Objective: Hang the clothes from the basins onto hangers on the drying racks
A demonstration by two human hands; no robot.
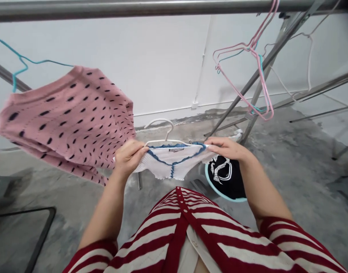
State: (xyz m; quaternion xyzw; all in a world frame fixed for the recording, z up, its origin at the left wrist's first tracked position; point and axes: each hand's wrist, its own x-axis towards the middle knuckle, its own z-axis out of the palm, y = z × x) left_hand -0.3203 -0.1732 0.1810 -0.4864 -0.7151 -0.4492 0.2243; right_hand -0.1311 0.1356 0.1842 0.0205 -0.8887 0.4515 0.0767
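Both hands pinch the top edge of a small white top [174, 163] with blue trim. The left hand [128, 157] curls shut on the cloth, and the right hand [226, 148] presses its fingers together on the far end, so the top pulls flat between them. A white hanger [159, 125] sits in the neck of the top, with its hook up. If one hand slips or lets go too soon, the top could slide off the hanger and drop onto the gray floor [299, 178]. Below the right hand lies a black cloth [223, 176] in a blue tub [219, 192]. Left of the hands, a pink dotted sweater [65, 117] hangs on a blue wire hanger [20, 64].
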